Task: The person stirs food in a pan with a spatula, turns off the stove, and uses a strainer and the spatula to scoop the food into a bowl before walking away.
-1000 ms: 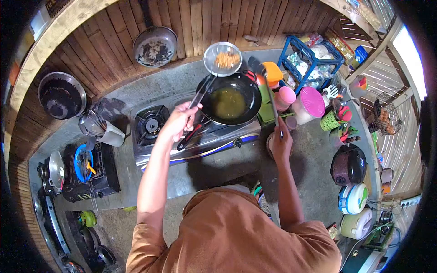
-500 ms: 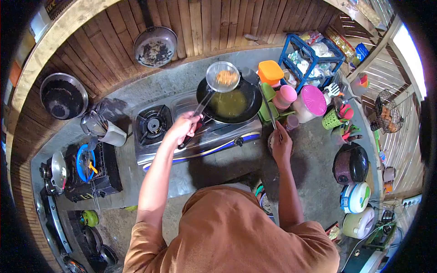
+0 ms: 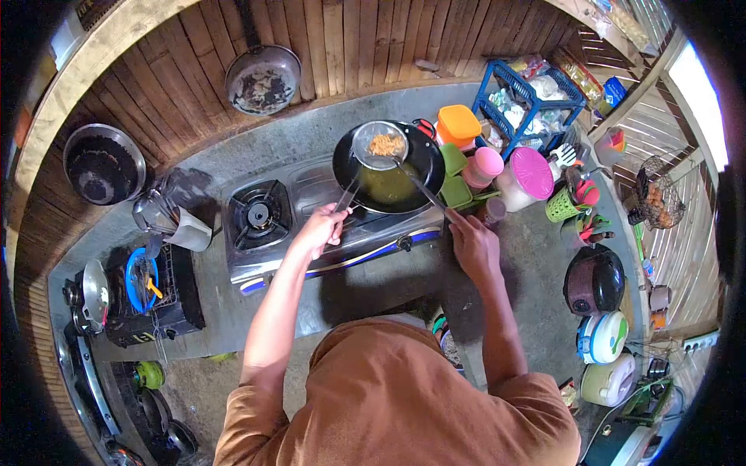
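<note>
My left hand (image 3: 322, 231) is closed round the handle of a wire-mesh strainer (image 3: 380, 159), whose round bowl sits over the back of a black frying pan (image 3: 429, 159). Orange-brown fried bits (image 3: 386, 145) lie in the mesh. In my right hand (image 3: 474, 248) is the long handle of a metal spatula (image 3: 423, 190). Its far end reaches over the pan to the strainer's lower right rim. Yellowish oil (image 3: 388, 188) covers the pan's bottom. The pan rests on the right side of a two-burner gas stove (image 3: 311, 186).
Green containers (image 3: 456, 190), a pink-lidded tub (image 3: 532, 172) and an orange box (image 3: 458, 124) crowd the pan's right side. Behind them stands a blue rack (image 3: 528, 97). A utensil holder (image 3: 190, 231) stands left of the bare burner (image 3: 260, 215). A rice cooker (image 3: 594, 279) is far right.
The strainer has moved slightly down and back over the pan. My right hand has swung the spatula from the pan's right edge leftward, bringing its end to the strainer.
</note>
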A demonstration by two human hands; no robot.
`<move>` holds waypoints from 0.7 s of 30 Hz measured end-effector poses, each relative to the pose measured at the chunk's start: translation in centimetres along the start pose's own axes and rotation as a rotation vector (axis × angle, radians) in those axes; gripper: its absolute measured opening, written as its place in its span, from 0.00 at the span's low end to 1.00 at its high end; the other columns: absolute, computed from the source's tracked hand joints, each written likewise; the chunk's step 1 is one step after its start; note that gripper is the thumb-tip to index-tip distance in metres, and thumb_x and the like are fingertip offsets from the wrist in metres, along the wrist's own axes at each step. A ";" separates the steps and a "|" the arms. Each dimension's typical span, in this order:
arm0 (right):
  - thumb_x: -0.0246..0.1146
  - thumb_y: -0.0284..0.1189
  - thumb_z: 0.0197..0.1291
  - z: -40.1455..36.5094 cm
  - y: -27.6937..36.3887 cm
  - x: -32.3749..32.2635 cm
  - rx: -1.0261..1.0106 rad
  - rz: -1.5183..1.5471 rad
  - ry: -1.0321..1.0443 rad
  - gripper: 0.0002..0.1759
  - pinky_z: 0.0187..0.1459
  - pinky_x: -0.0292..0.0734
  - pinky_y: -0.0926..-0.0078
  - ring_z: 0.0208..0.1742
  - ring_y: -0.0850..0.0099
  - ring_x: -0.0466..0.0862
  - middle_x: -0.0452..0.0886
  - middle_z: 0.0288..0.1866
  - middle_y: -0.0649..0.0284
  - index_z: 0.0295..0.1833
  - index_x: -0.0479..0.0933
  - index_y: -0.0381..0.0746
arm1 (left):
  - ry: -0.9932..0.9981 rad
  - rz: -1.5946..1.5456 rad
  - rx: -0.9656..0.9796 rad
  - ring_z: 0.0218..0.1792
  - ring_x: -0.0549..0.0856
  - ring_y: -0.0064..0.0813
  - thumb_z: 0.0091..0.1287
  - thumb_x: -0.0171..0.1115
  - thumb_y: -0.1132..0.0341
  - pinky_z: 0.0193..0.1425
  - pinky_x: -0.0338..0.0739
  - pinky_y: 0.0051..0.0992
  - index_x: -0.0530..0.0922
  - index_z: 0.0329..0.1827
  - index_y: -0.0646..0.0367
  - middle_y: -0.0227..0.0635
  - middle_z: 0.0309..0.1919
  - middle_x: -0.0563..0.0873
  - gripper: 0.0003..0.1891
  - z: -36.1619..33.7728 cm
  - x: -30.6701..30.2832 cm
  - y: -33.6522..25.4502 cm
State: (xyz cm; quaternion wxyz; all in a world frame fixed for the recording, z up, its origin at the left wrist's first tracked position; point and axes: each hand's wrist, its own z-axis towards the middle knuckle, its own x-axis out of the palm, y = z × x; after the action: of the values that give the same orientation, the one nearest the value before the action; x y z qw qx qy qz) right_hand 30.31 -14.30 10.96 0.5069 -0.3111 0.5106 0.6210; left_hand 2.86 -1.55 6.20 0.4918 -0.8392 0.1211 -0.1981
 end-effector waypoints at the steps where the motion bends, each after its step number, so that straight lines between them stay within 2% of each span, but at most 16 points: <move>1: 0.56 0.31 0.57 0.2 0.0 0.9 -0.006 -0.010 0.003 0.17 0.29 0.75 0.62 0.29 0.56 0.80 0.77 0.33 0.56 0.54 0.74 0.49 | 0.028 -0.032 -0.010 0.11 0.59 0.14 0.68 0.49 0.67 0.17 0.54 0.17 0.72 0.43 0.58 0.20 0.10 0.62 0.06 0.4 0.0 0.5; 4: 0.56 0.30 0.58 0.9 0.5 1.9 -0.009 -0.025 -0.083 0.16 0.27 0.73 0.62 0.27 0.58 0.78 0.75 0.28 0.58 0.52 0.76 0.49 | -0.005 0.009 -0.007 0.11 0.60 0.13 0.67 0.49 0.68 0.17 0.54 0.18 0.72 0.44 0.57 0.20 0.11 0.62 0.06 0.3 0.9 0.3; 7: 0.56 0.31 0.58 1.0 1.0 1.6 0.004 0.073 -0.152 0.16 0.28 0.73 0.63 0.27 0.58 0.79 0.77 0.29 0.58 0.53 0.75 0.49 | -0.015 0.004 0.001 0.11 0.60 0.13 0.67 0.50 0.67 0.17 0.54 0.18 0.72 0.44 0.57 0.19 0.11 0.62 0.07 -0.4 0.7 -0.5; 10: 0.56 0.31 0.58 0.6 1.9 1.0 0.027 0.027 -0.040 0.17 0.30 0.74 0.63 0.29 0.57 0.79 0.77 0.30 0.58 0.54 0.75 0.48 | -0.005 0.008 -0.002 0.11 0.60 0.13 0.67 0.50 0.67 0.17 0.55 0.18 0.72 0.44 0.56 0.19 0.11 0.62 0.07 -0.4 0.4 -0.7; 12: 0.56 0.31 0.58 0.3 1.5 1.6 0.011 0.037 -0.054 0.17 0.30 0.74 0.63 0.29 0.57 0.79 0.77 0.30 0.57 0.54 0.74 0.48 | -0.020 0.013 -0.001 0.12 0.60 0.12 0.67 0.50 0.67 0.17 0.54 0.17 0.72 0.44 0.56 0.19 0.11 0.62 0.07 -0.3 0.6 -1.1; 14: 0.56 0.30 0.58 0.7 1.2 1.6 -0.013 0.048 -0.066 0.18 0.30 0.74 0.63 0.28 0.57 0.79 0.77 0.30 0.57 0.55 0.74 0.48 | 0.013 -0.020 0.053 0.11 0.60 0.12 0.67 0.49 0.67 0.17 0.54 0.17 0.73 0.44 0.56 0.19 0.11 0.62 0.07 -0.8 0.4 -2.6; 16: 0.58 0.29 0.56 1.0 1.4 0.8 -0.080 0.137 -0.240 0.20 0.26 0.74 0.62 0.25 0.57 0.80 0.78 0.29 0.56 0.56 0.73 0.50 | -0.004 -0.023 0.151 0.09 0.58 0.12 0.68 0.50 0.66 0.16 0.54 0.15 0.73 0.44 0.57 0.19 0.10 0.62 0.07 -1.9 0.9 -4.8; 19: 0.58 0.27 0.56 1.6 2.3 -1.3 -0.032 0.118 -0.238 0.22 0.26 0.74 0.63 0.25 0.59 0.80 0.78 0.29 0.56 0.57 0.72 0.51 | 0.005 0.049 0.235 0.09 0.59 0.13 0.68 0.49 0.66 0.15 0.56 0.15 0.73 0.45 0.57 0.20 0.09 0.62 0.08 -3.0 1.5 -7.6; 21: 0.58 0.27 0.56 1.7 2.3 -1.5 -0.024 0.070 -0.220 0.22 0.26 0.74 0.64 0.24 0.59 0.80 0.78 0.29 0.56 0.58 0.72 0.51 | 0.018 0.018 0.216 0.09 0.59 0.13 0.68 0.50 0.66 0.15 0.56 0.15 0.73 0.45 0.57 0.20 0.09 0.62 0.08 -2.5 1.3 -6.8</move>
State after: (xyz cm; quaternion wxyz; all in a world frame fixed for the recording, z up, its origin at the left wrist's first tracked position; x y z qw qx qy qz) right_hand 28.81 -13.03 13.50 0.5340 -0.2289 0.4552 0.6747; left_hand 3.00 -0.70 13.50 0.5800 -0.7784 0.1109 -0.2132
